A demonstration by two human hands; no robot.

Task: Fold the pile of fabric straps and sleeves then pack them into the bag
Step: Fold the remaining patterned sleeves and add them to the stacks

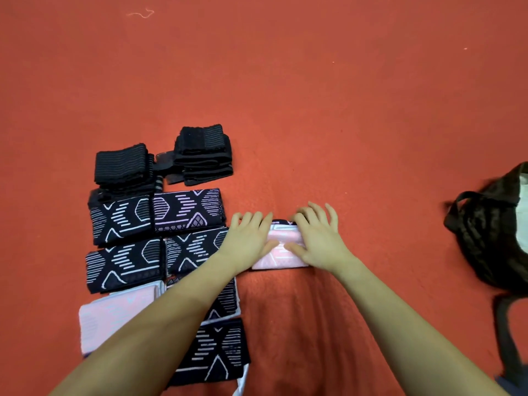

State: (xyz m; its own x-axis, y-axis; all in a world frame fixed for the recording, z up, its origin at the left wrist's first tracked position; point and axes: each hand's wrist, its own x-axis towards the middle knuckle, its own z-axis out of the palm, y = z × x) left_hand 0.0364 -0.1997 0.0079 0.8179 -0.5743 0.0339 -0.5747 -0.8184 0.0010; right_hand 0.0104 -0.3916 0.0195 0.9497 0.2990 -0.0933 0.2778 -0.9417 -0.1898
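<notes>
A folded pink sleeve (281, 247) lies on the red surface in the middle. My left hand (248, 241) presses flat on its left end and my right hand (317, 238) on its right end, fingers spread. To the left lie several folded dark patterned sleeves (125, 218), a folded pink sleeve (105, 315) and two stacks of folded black straps (203, 152). A dark camouflage bag (491, 232) sits at the right edge with its mouth open.
The red cloth surface (285, 81) stretches far ahead and between the sleeves and the bag. A bag strap (511, 338) trails toward the lower right corner. A bit of thread (141, 14) lies at the top left.
</notes>
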